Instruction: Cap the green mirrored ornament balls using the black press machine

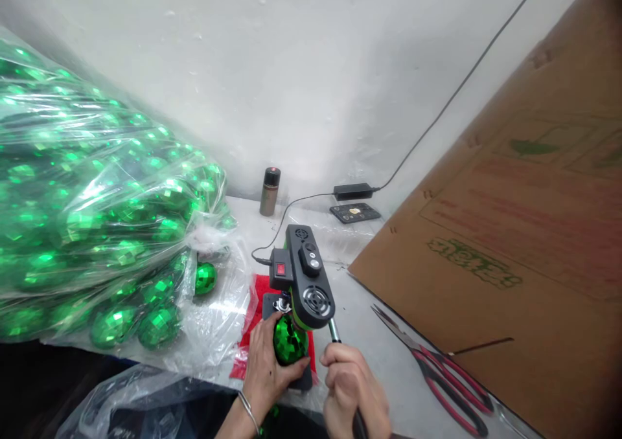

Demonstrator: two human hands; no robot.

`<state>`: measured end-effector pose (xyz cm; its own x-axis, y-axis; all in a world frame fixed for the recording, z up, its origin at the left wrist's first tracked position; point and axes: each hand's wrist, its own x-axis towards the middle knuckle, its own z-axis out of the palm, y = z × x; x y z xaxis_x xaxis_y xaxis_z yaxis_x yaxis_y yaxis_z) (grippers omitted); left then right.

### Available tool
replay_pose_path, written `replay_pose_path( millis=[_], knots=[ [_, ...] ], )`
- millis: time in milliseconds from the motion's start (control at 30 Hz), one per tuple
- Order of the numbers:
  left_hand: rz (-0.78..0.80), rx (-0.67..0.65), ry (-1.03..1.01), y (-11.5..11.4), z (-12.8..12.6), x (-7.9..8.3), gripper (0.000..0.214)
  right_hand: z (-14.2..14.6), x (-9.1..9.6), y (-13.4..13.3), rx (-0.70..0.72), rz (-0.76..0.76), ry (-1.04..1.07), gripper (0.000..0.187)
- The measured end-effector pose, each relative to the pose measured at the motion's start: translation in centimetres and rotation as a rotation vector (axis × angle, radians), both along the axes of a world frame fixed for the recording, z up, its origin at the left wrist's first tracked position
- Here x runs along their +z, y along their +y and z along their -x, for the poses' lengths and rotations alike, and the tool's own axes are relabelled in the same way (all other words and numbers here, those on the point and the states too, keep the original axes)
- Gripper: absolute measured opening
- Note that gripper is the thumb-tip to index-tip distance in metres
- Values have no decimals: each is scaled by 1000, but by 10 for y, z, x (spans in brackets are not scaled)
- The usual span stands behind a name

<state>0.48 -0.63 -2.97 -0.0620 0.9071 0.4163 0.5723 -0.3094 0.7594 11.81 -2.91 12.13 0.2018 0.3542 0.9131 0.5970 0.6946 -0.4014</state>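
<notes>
A shiny green faceted ball (289, 340) sits under the head of a small black machine (310, 267), which has round vents, a red rocker switch and a dark base. My left hand (268, 355) is closed around the ball's left and near side, thumb across the front. My right hand (354, 387) is wrapped round the black grip of a lever; its metal rod (334, 330) runs up to the machine's right side. The ball's upper part is hidden beneath the machine head. Red cloth (238, 365) lies under the base.
A clear plastic bag (214, 322) full of green balls fills the left side, one loose ball (205, 278) beside it. Large red-handled scissors (437, 374) lie right, by a cardboard box (486, 245). Behind stand a spray can (269, 193), power adapter (353, 191) and phone (355, 213).
</notes>
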Motion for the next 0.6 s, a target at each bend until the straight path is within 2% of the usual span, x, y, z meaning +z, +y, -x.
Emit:
replay_pose_path(
  millis=[267, 500, 600],
  knots=[
    [-21, 1, 35, 0, 1, 4, 76, -3, 4, 0, 20, 24, -55, 39],
    [-19, 10, 21, 0, 0, 7, 74, -5, -16, 2, 13, -5, -74, 43],
    [0, 8, 6, 0, 0, 7, 73, -6, -17, 1, 20, 2, -77, 43]
  ],
)
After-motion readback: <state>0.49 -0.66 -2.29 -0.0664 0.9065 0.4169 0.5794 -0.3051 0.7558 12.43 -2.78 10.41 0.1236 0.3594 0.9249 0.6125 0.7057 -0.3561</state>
